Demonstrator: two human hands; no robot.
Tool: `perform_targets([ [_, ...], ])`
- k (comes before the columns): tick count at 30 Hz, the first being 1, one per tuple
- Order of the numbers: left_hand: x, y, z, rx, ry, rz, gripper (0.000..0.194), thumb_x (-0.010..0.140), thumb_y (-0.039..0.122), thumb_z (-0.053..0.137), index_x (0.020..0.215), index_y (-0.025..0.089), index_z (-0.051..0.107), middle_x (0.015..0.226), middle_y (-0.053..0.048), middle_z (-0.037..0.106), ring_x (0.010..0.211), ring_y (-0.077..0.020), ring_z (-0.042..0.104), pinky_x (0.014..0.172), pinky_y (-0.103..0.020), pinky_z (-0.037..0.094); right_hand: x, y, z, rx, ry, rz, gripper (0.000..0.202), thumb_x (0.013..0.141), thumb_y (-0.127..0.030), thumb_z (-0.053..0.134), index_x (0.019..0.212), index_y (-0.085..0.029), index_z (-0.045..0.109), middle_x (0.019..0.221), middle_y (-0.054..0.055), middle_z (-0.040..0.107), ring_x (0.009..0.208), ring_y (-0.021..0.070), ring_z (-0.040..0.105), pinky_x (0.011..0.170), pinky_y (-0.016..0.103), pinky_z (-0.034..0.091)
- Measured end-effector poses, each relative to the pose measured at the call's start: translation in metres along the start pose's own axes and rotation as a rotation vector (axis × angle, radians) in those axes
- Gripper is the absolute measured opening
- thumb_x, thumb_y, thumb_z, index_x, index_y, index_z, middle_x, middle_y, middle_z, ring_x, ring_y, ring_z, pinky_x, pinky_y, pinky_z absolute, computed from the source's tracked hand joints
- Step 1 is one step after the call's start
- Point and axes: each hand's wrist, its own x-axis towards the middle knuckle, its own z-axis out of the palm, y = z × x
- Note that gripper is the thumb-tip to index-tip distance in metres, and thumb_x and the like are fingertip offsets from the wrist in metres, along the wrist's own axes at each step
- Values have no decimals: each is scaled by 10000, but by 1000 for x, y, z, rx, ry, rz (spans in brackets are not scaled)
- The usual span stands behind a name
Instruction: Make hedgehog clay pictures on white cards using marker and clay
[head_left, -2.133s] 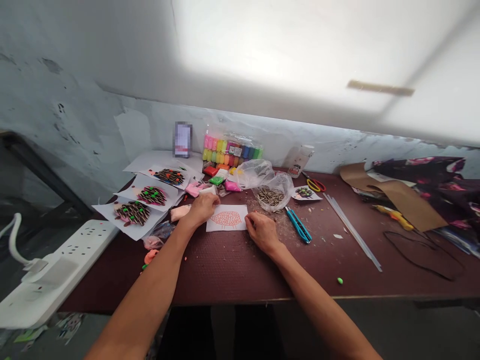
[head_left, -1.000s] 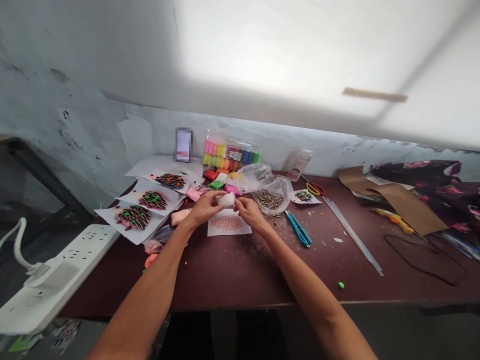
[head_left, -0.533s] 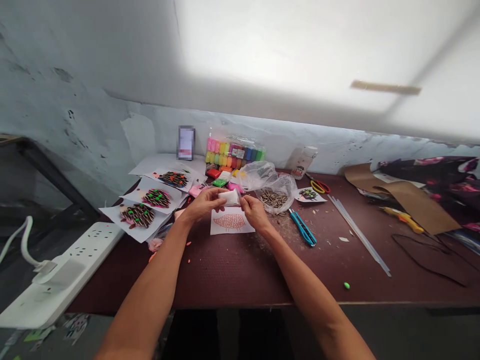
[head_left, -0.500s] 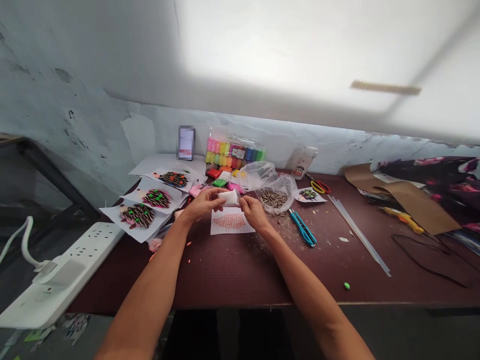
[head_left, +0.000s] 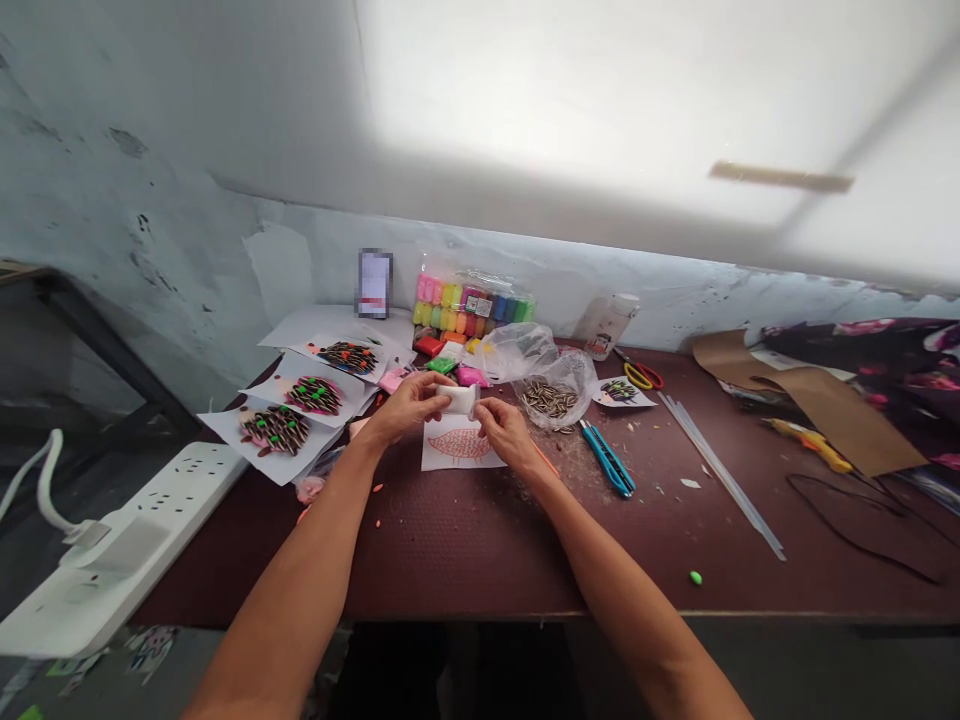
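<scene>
Both hands are raised over the middle of the table, above a paper (head_left: 463,460) with an orange drawing of a hedgehog-like shape. My left hand (head_left: 409,408) grips a small clear packet of white modelling clay (head_left: 460,400) between thumb and fingers. At the packet's right edge, my right hand (head_left: 504,428) has its fingers closed in a pinch on the wrapper; the fingertips are partly hidden. Behind the packet lie more small clay packets: red (head_left: 429,345), green (head_left: 441,365) and bright pink (head_left: 471,376).
Left stand papers with decorated seed-like pieces (head_left: 276,430) and a white power strip (head_left: 172,510). A bag of brown striped pieces (head_left: 551,397), a teal cutter (head_left: 607,460), scissors (head_left: 641,376), clear sticks (head_left: 724,475) and a glue gun (head_left: 810,443) lie right. A colourful clay pack (head_left: 472,305) leans behind.
The packet's right end, stretched toward my right hand before, now looks shorter and stands more upright. My right hand has shifted slightly down, and an orange stick shows beside its wrist.
</scene>
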Motion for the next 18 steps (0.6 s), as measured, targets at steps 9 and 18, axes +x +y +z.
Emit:
perform_targets([
  [9, -3, 10, 7, 74, -30, -9, 428, 764, 311, 623, 1163, 157, 615, 775, 7, 617, 626, -89, 527, 580, -213, 429, -1, 3, -4, 22, 50, 34, 222, 853, -316, 511, 724, -169, 616, 652, 9, 653, 530, 99, 546, 539, 208, 418],
  [18, -4, 13, 9, 136, -54, -5, 519, 704, 368, 714, 1185, 178, 671, 1069, -76, 687, 850, -175, 607, 696, -266, 487, -4, -1, -3, 15, 33, -3, 268, 852, -390, 523, 676, -192, 561, 613, -6, 596, 547, 112, 511, 523, 217, 389],
])
